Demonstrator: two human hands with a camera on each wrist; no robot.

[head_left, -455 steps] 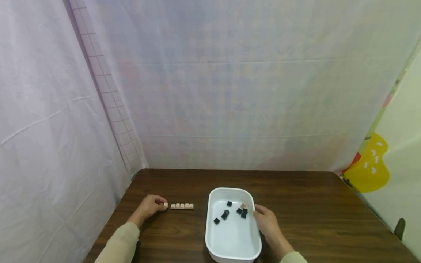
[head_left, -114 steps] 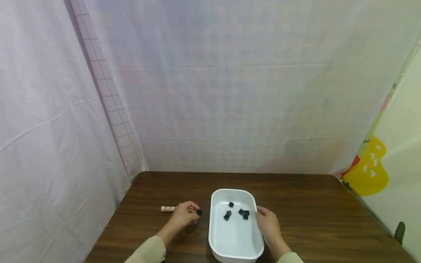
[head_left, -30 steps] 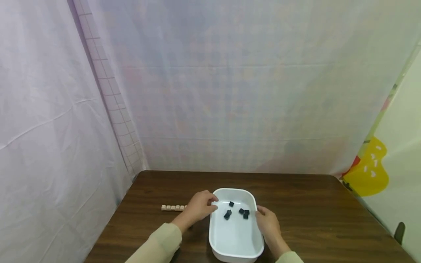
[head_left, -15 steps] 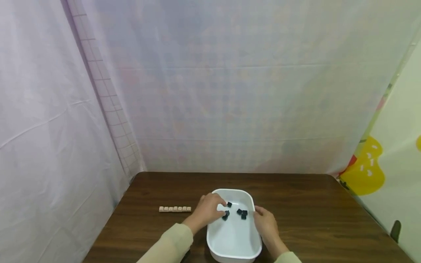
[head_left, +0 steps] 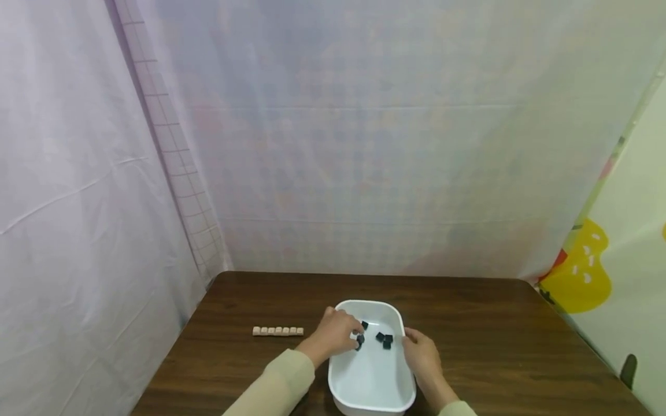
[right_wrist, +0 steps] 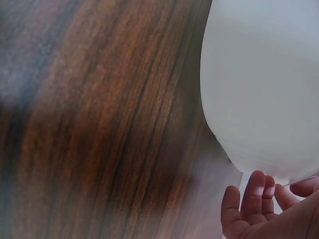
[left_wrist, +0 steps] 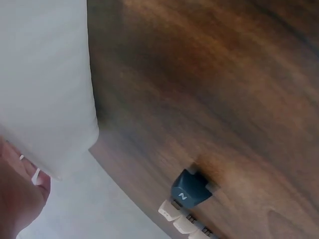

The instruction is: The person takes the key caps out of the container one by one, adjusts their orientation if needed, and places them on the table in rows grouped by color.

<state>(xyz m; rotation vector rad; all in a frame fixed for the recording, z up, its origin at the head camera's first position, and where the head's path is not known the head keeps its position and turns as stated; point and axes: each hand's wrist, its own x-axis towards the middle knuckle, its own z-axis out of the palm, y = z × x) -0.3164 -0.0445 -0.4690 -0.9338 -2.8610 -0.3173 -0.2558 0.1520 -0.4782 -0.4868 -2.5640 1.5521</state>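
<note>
My left hand (head_left: 335, 332) reaches over the left rim of a white plastic tub (head_left: 372, 381), thumb and forefinger round a black keycap (head_left: 361, 339) inside. Just beyond the fingertips is another black keycap (head_left: 365, 325), partly covered. A cluster of black keycaps (head_left: 387, 345) lies nearer the tub's right wall. My right hand (head_left: 422, 353) grips the right rim, its fingers bent against the outer wall in the right wrist view. On the table, left of the tub, stands a straight row of several cream keycaps (head_left: 278, 331). A black keycap (left_wrist: 190, 189) marked with a letter sits close beside that row.
Dark wood-grain table (head_left: 484, 335) surrounds the tub, which stands near its front. A pale curtain (head_left: 364, 173) hangs behind the table's far edge. Another white curtain (head_left: 78, 231) runs down the left side. The left sleeve (head_left: 276, 381) crosses the front of the table.
Since 15.2 s ago, the cream row grew and the tub's cream keycap left. A black keycap carried 3.8 s ago now sits on the table. My left hand has moved right into the tub.
</note>
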